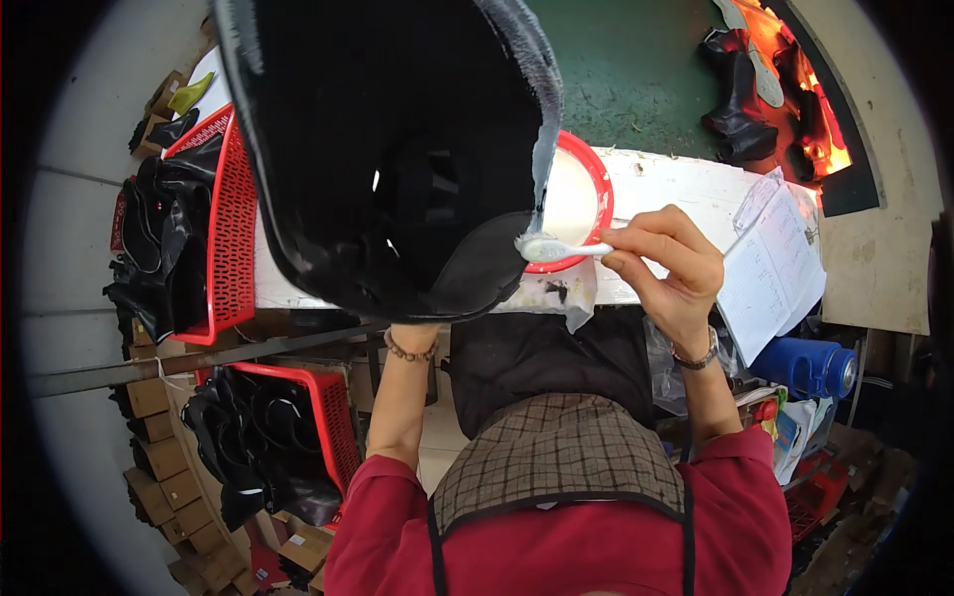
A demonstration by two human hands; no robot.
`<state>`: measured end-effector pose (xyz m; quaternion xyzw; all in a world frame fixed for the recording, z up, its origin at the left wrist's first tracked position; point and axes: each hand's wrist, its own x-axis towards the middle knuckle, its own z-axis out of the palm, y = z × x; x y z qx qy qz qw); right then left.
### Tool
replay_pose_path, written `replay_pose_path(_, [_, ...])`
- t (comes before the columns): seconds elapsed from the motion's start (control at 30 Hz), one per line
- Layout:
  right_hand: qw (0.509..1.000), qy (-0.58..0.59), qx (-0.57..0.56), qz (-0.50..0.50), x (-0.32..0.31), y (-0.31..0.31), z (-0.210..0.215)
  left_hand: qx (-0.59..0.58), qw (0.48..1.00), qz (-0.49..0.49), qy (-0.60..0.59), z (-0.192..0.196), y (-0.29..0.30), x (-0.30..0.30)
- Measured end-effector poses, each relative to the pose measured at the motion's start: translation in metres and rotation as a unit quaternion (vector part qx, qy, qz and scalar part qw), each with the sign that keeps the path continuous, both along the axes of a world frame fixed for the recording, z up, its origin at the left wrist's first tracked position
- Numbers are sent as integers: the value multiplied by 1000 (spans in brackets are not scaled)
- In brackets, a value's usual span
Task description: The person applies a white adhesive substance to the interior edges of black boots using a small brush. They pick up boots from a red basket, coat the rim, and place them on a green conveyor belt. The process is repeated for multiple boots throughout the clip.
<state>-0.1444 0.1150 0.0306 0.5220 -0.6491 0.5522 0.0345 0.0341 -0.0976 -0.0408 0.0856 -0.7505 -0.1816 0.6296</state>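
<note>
A large glossy black boot upper [338,149], curved and hollow, fills the upper middle, raised close to me. Pale whitish streaks run along its right edge and upper left edge. My left forearm, with a bead bracelet, reaches up behind it; the hand supports it from below, its fingers hidden. My right hand [676,263] pinches a small white brush [566,249] by its handle between thumb and fingers. The brush head, coated with white paste, touches the upper's lower right edge. Partly behind the upper is a red-rimmed bowl [603,189] containing white liquid.
Left of the white bench [666,184] are red baskets [231,238] of black boot pieces, one lower down [338,422]. Papers [770,268] overhang the bench at right, above a blue jug [805,366]. Black boot pieces [740,99] lie near an orange glow at far right.
</note>
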Motion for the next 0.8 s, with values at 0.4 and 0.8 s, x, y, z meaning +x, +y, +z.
replay_pose_path(0.4, [1000,-9,22,15,25,8,25,-213,977,-8,22,18,-67,-28])
replay_pose_path(0.8, [976,-5,175,-126,-23,-8,-17,118,974,-90,-172,49,-36,10])
